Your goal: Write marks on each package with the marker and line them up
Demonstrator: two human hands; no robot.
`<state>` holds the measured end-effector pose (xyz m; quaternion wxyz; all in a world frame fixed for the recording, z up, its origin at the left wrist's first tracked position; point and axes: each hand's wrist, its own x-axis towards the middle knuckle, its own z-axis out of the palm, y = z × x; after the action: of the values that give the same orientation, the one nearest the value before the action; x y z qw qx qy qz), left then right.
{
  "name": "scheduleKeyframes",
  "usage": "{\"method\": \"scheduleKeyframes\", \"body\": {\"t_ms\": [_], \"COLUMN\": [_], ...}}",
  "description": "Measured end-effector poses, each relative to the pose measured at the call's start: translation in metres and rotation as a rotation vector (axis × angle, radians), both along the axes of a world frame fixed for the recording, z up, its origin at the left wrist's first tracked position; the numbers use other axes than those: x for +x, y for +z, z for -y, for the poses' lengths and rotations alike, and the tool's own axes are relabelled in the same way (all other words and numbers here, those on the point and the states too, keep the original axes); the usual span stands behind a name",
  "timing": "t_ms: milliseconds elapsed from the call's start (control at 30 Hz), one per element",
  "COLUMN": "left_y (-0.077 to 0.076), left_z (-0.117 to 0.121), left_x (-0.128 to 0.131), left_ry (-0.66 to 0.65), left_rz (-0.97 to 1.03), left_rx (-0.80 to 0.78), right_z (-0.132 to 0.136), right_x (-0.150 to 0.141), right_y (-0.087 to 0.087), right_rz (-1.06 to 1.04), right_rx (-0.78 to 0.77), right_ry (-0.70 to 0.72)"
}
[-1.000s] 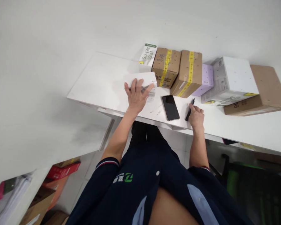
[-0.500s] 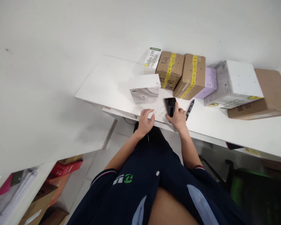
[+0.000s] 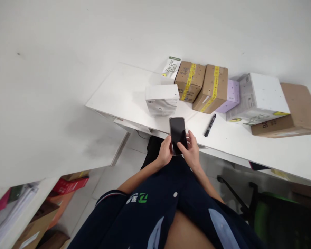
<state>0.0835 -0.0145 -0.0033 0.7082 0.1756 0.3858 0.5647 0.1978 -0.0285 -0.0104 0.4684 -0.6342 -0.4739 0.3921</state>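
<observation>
A black smartphone (image 3: 177, 132) with a dark screen is held up near the front edge of the white desk (image 3: 134, 103). My left hand (image 3: 166, 152) grips its left side. On the other side, my right hand (image 3: 191, 150) holds the right edge, its thumb over the lower part of the screen. Beyond the phone stands a white box (image 3: 162, 98) with grey markings. A black marker pen (image 3: 210, 125) lies on the desk to the right of the phone.
Along the wall stand a Super Meal box (image 3: 172, 67), two brown cartons with yellow tape (image 3: 190, 81), a purple box (image 3: 232, 93), a large white box (image 3: 259, 95) and another brown carton (image 3: 298, 110). A dark chair (image 3: 280, 218) is at lower right. Shelves with boxes are at lower left.
The phone has been lifted off the desk and brought left and toward my body. My left hand, empty before, has closed on it; the right hand moved along with it.
</observation>
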Motion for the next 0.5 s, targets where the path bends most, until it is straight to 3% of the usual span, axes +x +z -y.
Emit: {"method": "scheduleKeyframes", "body": {"t_ms": [233, 500], "left_y": [0.036, 0.042], "left_z": [0.005, 0.001], "left_x": [0.001, -0.004], "left_ry": [0.089, 0.183], "left_rz": [0.201, 0.130], "left_rx": [0.026, 0.021], "right_z": [-0.011, -0.012], "right_x": [-0.012, -0.028], "right_y": [0.025, 0.033], "right_rz": [-0.157, -0.402], "right_rx": [0.348, 0.287], "right_ry": [-0.224, -0.199]}}
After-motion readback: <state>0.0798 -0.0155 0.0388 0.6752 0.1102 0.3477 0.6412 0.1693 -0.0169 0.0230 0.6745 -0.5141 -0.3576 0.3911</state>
